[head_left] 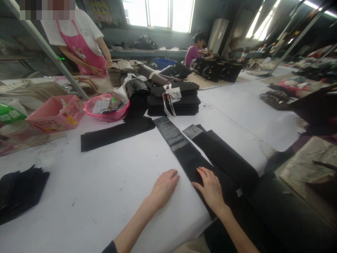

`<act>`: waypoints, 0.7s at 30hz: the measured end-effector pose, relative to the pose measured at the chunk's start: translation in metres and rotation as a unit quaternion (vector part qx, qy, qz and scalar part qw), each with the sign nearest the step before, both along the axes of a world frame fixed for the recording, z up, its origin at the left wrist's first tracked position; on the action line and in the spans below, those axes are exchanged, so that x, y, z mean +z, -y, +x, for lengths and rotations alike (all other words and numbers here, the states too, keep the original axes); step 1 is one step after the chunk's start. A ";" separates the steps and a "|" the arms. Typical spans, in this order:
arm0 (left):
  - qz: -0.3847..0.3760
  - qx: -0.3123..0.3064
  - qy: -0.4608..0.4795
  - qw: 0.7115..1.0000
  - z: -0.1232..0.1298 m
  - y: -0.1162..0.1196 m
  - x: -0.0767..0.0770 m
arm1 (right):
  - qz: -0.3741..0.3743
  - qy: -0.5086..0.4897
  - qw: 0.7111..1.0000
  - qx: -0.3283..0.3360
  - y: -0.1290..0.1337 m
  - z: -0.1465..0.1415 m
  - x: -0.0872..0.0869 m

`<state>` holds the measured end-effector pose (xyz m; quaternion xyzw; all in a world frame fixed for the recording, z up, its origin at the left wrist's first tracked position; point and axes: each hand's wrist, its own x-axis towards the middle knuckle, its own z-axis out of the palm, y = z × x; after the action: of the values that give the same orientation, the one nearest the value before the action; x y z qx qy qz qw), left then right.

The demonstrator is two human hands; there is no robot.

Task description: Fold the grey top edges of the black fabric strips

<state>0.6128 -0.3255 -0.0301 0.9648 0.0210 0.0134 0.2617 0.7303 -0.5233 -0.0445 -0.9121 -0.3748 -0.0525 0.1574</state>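
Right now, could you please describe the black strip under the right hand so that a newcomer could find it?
On the white table, near its front edge, two long black strips lie side by side. It is the left strip, under the right hand, and its far end is grey and longer than its neighbour's.

No legible text; pink box (pixel 56 114) print unreadable

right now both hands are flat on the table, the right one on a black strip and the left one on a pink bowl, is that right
Not quite. The head view shows the left hand resting on the bare white table, not on the pink bowl, which sits far off beside a pink box. The rest holds: the right hand lies flat on the black strip.
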 end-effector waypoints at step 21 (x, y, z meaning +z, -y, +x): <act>0.122 -0.016 0.092 0.988 0.051 0.010 -0.007 | -0.023 -0.018 0.997 -0.074 -0.017 0.026 0.023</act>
<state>0.6640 -0.3352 -0.0373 0.9844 -0.0204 0.1005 0.1431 0.7564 -0.5064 -0.0218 -0.9417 -0.3042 -0.0388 0.1387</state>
